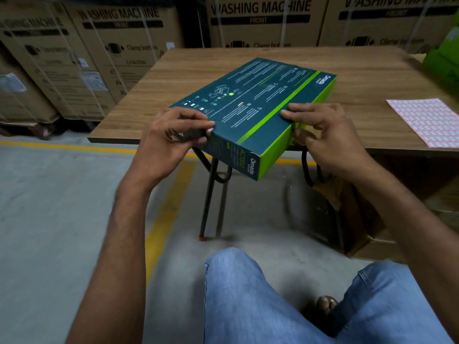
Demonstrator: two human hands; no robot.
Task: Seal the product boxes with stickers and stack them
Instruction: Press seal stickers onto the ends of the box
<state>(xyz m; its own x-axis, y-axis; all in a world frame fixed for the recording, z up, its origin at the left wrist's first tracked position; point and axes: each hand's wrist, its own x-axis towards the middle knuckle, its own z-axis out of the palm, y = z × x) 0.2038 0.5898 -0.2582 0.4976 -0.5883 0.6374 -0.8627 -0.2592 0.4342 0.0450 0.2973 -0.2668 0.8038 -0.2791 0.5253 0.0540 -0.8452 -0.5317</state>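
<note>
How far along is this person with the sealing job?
Done: nothing sure; green cartons at the far right of the table are too blurred to judge. In hand: the left hand pinches the near corner of the teal box, where a pale sticker seems to show; the right hand grips its green side. Left: stacking this box; the sticker sheet lies to its right.

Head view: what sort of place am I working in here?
Probably a warehouse: stacked cartons marked WASHING MACHINE behind the table, yellow lines painted on the concrete floor, and a box and sticker sheet at the table.
</note>
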